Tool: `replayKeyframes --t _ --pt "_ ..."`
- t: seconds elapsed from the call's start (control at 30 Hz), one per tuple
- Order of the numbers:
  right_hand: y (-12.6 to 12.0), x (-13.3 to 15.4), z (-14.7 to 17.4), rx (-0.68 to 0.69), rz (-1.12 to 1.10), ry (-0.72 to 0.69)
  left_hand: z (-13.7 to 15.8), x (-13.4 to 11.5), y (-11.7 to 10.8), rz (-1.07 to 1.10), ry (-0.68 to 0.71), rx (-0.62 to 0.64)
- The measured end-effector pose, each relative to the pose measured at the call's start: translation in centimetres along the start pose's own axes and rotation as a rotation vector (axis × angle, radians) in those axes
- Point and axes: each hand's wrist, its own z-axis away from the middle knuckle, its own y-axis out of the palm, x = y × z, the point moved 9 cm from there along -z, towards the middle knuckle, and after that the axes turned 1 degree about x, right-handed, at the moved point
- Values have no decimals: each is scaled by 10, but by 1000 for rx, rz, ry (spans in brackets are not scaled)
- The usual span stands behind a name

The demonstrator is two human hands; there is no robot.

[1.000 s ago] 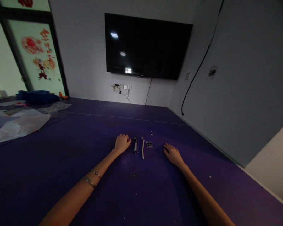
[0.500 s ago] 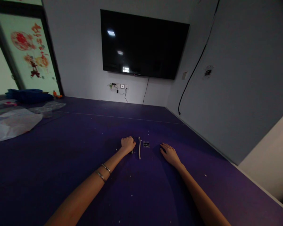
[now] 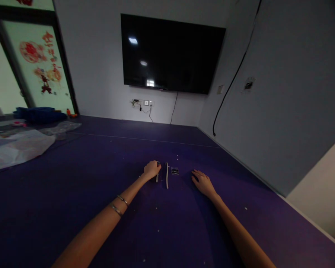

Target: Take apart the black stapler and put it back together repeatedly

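Note:
My left hand (image 3: 152,170) is closed around a narrow object with a dark part and a pale edge (image 3: 157,178); most of it is hidden by the fingers, and I cannot tell its kind. Just right of that hand, a slim, slightly curved off-white strip (image 3: 167,176) lies lengthwise on the purple surface (image 3: 173,216). Beyond the strip to the right is a small flat dark piece with pale markings (image 3: 175,171). My right hand (image 3: 202,182) rests palm down on the surface with its fingers stretched out, holding nothing, apart from the dark piece.
Small white bits (image 3: 246,208) are scattered over the surface. Clear plastic sheeting (image 3: 25,147) and a dark blue cloth-like heap (image 3: 40,114) lie at the far left. A black cable (image 3: 230,82) hangs along the right wall. A television (image 3: 171,54) is mounted on the back wall.
My left hand has turned slightly, and more of the narrow object shows at its right side. My right hand stays flat in place. The whole view has shifted a little.

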Motion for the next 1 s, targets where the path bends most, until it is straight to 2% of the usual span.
replayKeyframes --t 0.23,0.33,0.43,0.6,0.77,1.0 --pt "2 -2 -1 -7 17 -4 15 19 8 558 -101 206" --pt "4 -3 -1 -8 18 -12 26 28 10 768 -162 225" --pt "5 -3 -2 -7 18 -13 34 37 9 910 -215 193" --pt "5 -3 -2 -6 13 -11 42 45 1 1028 -263 66" --pt "4 -2 -1 -3 22 -19 50 44 -1 1082 -281 -5" --pt "4 -2 -1 6 26 -14 55 45 8 1126 -352 36"
